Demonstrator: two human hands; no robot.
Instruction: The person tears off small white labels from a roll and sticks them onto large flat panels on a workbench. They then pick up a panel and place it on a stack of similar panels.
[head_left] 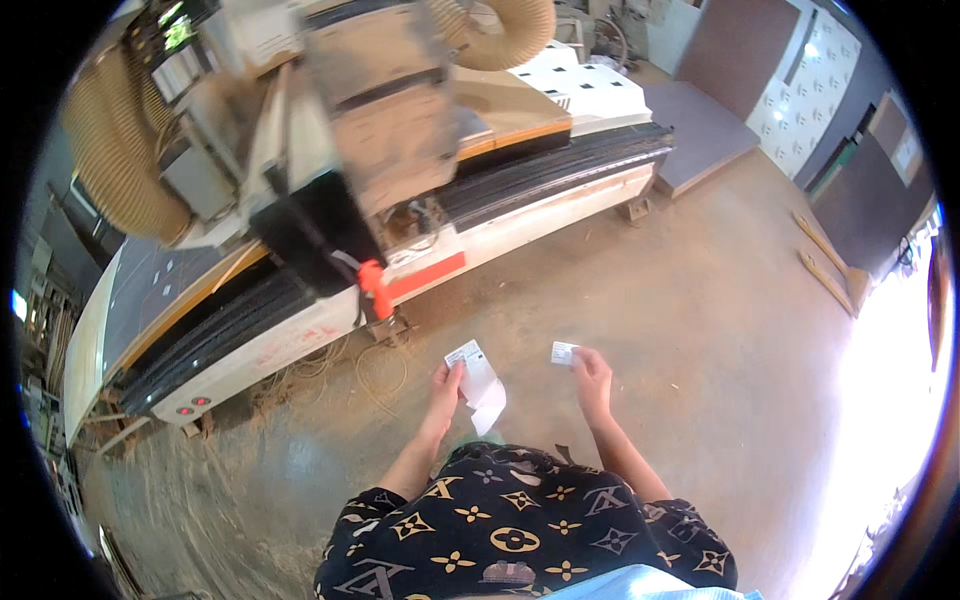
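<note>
Before a dusty machine (395, 140), the left hand (440, 397) pinched a curling paper strip (477, 374) in a closed grip, while the right hand (593, 382), its grip also closed, held a label (562, 353) to the strip's right, above the floor (600, 270).

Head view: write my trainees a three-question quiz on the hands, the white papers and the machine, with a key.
1. Which hand holds the longer white strip? A) left B) right
2. True or false: the right hand is empty.
3. What colour are the two round buttons on the machine?

Key: 1. A, the left hand. 2. False; it holds a small white label. 3. Red.
</note>
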